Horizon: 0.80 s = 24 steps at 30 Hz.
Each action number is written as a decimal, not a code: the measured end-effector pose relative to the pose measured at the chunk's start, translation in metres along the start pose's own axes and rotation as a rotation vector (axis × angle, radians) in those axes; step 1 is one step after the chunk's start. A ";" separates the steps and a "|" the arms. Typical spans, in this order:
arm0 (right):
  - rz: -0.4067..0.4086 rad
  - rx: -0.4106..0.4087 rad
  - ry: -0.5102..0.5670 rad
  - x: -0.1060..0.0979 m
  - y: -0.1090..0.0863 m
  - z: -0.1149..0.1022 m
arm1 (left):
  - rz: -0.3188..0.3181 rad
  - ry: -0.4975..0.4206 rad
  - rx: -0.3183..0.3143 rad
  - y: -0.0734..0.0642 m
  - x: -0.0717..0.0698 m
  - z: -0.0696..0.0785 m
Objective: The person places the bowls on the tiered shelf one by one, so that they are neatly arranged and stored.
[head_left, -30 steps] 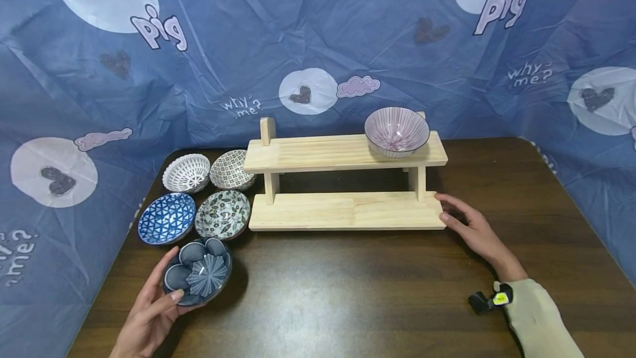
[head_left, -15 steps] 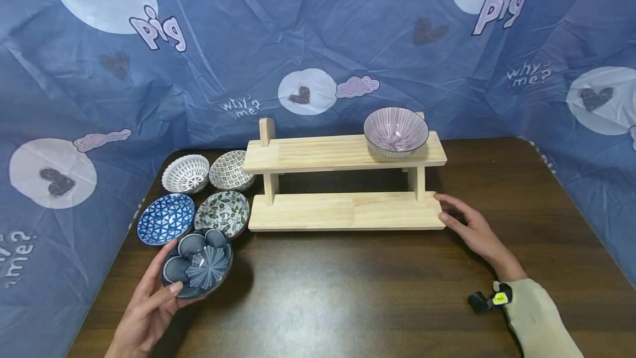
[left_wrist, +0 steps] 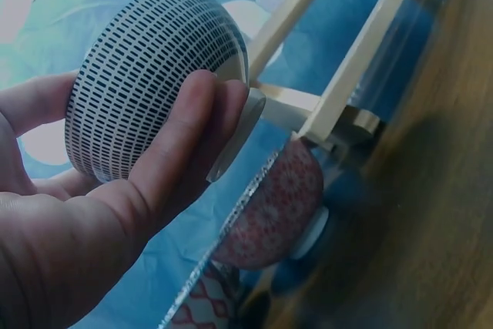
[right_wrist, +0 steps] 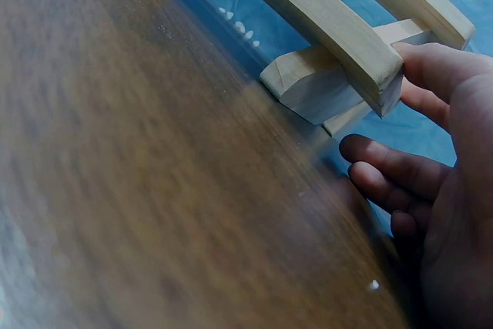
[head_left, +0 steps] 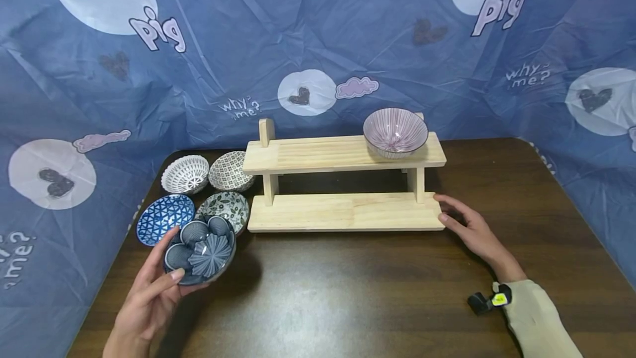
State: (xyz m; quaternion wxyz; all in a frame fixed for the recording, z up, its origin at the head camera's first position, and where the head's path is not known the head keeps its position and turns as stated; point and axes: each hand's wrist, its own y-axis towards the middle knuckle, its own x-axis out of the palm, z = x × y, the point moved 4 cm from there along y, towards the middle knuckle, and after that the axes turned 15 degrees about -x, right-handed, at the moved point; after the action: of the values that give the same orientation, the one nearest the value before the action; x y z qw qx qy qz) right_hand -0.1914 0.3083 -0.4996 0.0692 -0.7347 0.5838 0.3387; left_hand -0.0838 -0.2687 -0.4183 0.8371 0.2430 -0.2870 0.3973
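Observation:
My left hand [head_left: 151,297] grips a dark blue-grey bowl [head_left: 211,256] with a flower and circle pattern inside, thumb at the rim and fingers round its underside. In the left wrist view, that bowl [left_wrist: 146,82] shows a pale outside with rows of dark dashes, tilted up above the table. It overlaps the leaf-patterned bowl [head_left: 226,207] in the head view. My right hand [head_left: 474,233] touches the right end of the lower board of a two-tier wooden shelf [head_left: 343,211] with thumb and index finger. Its other fingers [right_wrist: 393,167] hang loosely curled below the board.
A purple-striped bowl [head_left: 396,131] stands on the right of the upper board. Left of the shelf are a white bowl [head_left: 185,174], a brown-patterned bowl [head_left: 232,171] and a blue triangle-patterned bowl [head_left: 165,219]. A blue printed cloth [head_left: 318,32] hangs behind the dark table [head_left: 318,303].
My left hand has moved slightly up and away from me with the blue-grey bowl, which now covers part of the leaf-patterned bowl. My right hand stays at the shelf's end.

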 end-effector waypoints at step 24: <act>-0.007 0.012 0.000 0.000 0.000 -0.001 | 0.061 0.126 -0.041 0.035 0.019 0.010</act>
State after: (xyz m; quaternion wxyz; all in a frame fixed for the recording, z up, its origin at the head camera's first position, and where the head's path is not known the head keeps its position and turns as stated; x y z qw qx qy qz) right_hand -0.1914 0.3074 -0.4991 0.0749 -0.7361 0.5835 0.3349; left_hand -0.1051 -0.2454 -0.3924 0.8458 0.1918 -0.2491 0.4310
